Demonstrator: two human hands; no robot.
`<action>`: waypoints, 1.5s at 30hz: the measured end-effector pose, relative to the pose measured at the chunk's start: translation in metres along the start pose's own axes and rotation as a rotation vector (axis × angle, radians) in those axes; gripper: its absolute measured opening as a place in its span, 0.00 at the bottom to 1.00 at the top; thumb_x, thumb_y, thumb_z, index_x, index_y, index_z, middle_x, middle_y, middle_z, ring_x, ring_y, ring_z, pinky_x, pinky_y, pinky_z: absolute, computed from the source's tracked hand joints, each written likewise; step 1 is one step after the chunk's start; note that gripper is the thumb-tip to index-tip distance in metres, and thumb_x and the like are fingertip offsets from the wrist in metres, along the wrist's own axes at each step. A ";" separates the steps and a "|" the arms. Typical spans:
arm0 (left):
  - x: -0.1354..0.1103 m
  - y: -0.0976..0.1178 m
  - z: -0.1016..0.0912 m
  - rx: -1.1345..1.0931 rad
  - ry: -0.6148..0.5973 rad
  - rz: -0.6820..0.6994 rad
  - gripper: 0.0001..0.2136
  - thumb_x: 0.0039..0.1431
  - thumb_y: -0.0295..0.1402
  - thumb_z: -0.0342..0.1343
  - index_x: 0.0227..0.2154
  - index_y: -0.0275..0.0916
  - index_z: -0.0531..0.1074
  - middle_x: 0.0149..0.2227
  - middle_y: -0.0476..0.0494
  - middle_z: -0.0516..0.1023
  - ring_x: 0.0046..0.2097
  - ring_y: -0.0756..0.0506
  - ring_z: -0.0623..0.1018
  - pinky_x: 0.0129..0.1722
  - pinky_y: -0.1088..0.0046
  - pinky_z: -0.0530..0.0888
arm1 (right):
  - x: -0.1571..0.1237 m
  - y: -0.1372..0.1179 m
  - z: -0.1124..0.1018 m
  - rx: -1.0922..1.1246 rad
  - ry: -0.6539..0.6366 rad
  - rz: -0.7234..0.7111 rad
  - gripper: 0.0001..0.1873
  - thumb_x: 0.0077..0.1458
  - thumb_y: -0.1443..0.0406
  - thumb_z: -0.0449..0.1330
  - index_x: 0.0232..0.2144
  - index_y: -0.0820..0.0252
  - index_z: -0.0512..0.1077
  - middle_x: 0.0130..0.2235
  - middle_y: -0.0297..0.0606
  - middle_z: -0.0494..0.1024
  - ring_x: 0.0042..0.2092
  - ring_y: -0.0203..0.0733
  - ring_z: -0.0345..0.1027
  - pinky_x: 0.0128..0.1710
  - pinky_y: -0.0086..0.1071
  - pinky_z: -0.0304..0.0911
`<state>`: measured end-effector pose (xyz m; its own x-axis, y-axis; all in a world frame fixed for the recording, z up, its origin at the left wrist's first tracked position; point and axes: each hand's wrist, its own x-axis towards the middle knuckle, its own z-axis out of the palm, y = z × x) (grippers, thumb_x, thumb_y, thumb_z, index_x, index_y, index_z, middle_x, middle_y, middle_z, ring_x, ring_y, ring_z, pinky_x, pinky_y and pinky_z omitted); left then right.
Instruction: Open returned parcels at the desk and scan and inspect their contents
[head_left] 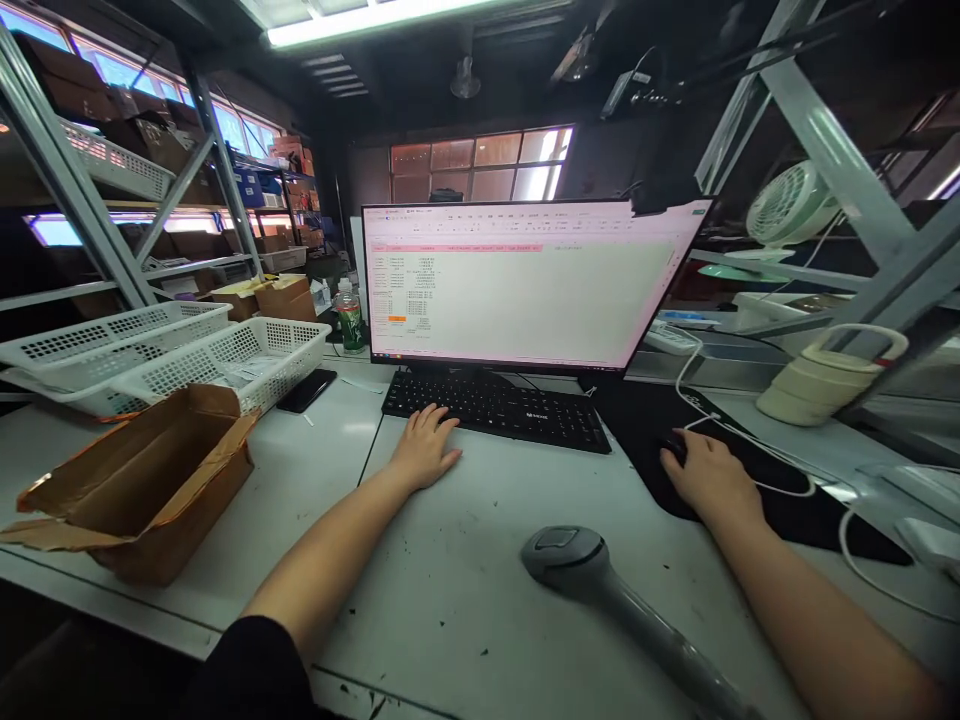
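Both hands lie flat: left hand (424, 447) open at keyboard (498, 406) edge, right hand (709, 477) cupping mouse (673, 447), scanner (600, 590) between.

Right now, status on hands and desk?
Left hand flat at keyboard edge. Right hand covering mouse on black pad. Scanner lies between arms.

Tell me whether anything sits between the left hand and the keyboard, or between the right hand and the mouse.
Nothing visible does. The left hand rests on the table with its fingers at the keyboard's near edge. The right hand already covers the mouse on the black mat.
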<state>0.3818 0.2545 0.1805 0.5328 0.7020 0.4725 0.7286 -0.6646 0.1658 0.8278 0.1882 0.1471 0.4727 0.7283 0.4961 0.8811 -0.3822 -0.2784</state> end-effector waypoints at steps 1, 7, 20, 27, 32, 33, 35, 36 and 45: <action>-0.001 -0.001 0.002 0.009 0.019 0.004 0.26 0.64 0.38 0.57 0.63 0.38 0.63 0.69 0.33 0.59 0.73 0.35 0.53 0.71 0.48 0.50 | 0.002 0.003 0.003 0.018 0.007 0.001 0.33 0.60 0.52 0.43 0.65 0.54 0.60 0.58 0.57 0.69 0.55 0.72 0.66 0.50 0.56 0.63; -0.005 -0.007 0.010 0.033 0.088 0.009 0.24 0.64 0.39 0.56 0.61 0.39 0.65 0.67 0.33 0.63 0.71 0.34 0.56 0.70 0.47 0.53 | 0.003 0.007 0.007 0.032 0.034 -0.033 0.34 0.60 0.50 0.40 0.62 0.58 0.61 0.57 0.61 0.69 0.53 0.75 0.66 0.50 0.60 0.63; -0.004 -0.008 0.010 0.042 0.077 -0.012 0.23 0.66 0.41 0.55 0.60 0.38 0.68 0.66 0.35 0.65 0.70 0.35 0.59 0.68 0.52 0.60 | 0.000 -0.003 -0.003 -0.067 -0.022 0.028 0.30 0.67 0.54 0.44 0.62 0.66 0.64 0.61 0.59 0.67 0.56 0.64 0.68 0.52 0.50 0.66; 0.000 -0.010 0.014 0.075 0.039 -0.071 0.29 0.65 0.47 0.55 0.64 0.37 0.63 0.70 0.31 0.58 0.72 0.32 0.53 0.70 0.43 0.52 | 0.000 -0.004 -0.004 -0.069 -0.037 0.040 0.31 0.67 0.53 0.43 0.63 0.66 0.63 0.61 0.60 0.67 0.57 0.65 0.67 0.54 0.51 0.65; 0.002 -0.008 0.012 0.147 -0.045 -0.099 0.33 0.64 0.53 0.53 0.63 0.35 0.63 0.71 0.31 0.55 0.72 0.34 0.53 0.71 0.44 0.49 | 0.000 0.002 -0.001 0.012 -0.023 -0.010 0.33 0.64 0.51 0.42 0.63 0.62 0.63 0.60 0.61 0.67 0.56 0.72 0.66 0.53 0.56 0.64; 0.003 -0.008 0.011 0.154 -0.051 -0.087 0.32 0.63 0.54 0.53 0.61 0.35 0.65 0.70 0.32 0.57 0.72 0.35 0.55 0.72 0.45 0.48 | 0.000 0.002 -0.001 0.019 -0.026 -0.016 0.34 0.64 0.50 0.41 0.63 0.63 0.62 0.60 0.62 0.66 0.56 0.73 0.65 0.53 0.57 0.64; 0.005 -0.009 0.009 0.163 -0.058 -0.063 0.29 0.62 0.54 0.55 0.57 0.38 0.68 0.69 0.35 0.59 0.71 0.37 0.56 0.73 0.48 0.45 | -0.001 0.000 -0.002 0.006 -0.036 -0.012 0.35 0.64 0.50 0.41 0.64 0.65 0.62 0.60 0.64 0.65 0.57 0.74 0.64 0.54 0.57 0.63; 0.006 -0.011 0.009 0.168 -0.057 -0.065 0.28 0.61 0.55 0.55 0.56 0.39 0.68 0.69 0.36 0.60 0.71 0.38 0.57 0.73 0.49 0.44 | -0.001 -0.002 -0.003 -0.008 -0.042 -0.003 0.35 0.65 0.50 0.41 0.64 0.65 0.62 0.60 0.64 0.65 0.57 0.73 0.64 0.54 0.56 0.63; 0.022 -0.040 0.012 0.204 0.089 -0.302 0.31 0.62 0.55 0.54 0.55 0.31 0.66 0.68 0.27 0.58 0.70 0.33 0.57 0.70 0.54 0.54 | -0.007 -0.016 -0.014 -0.092 -0.076 0.057 0.31 0.69 0.53 0.42 0.64 0.67 0.61 0.61 0.61 0.66 0.58 0.63 0.65 0.52 0.48 0.62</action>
<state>0.3694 0.3000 0.1734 0.2475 0.8276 0.5038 0.9229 -0.3596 0.1373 0.8104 0.1817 0.1599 0.5229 0.7436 0.4167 0.8519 -0.4724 -0.2260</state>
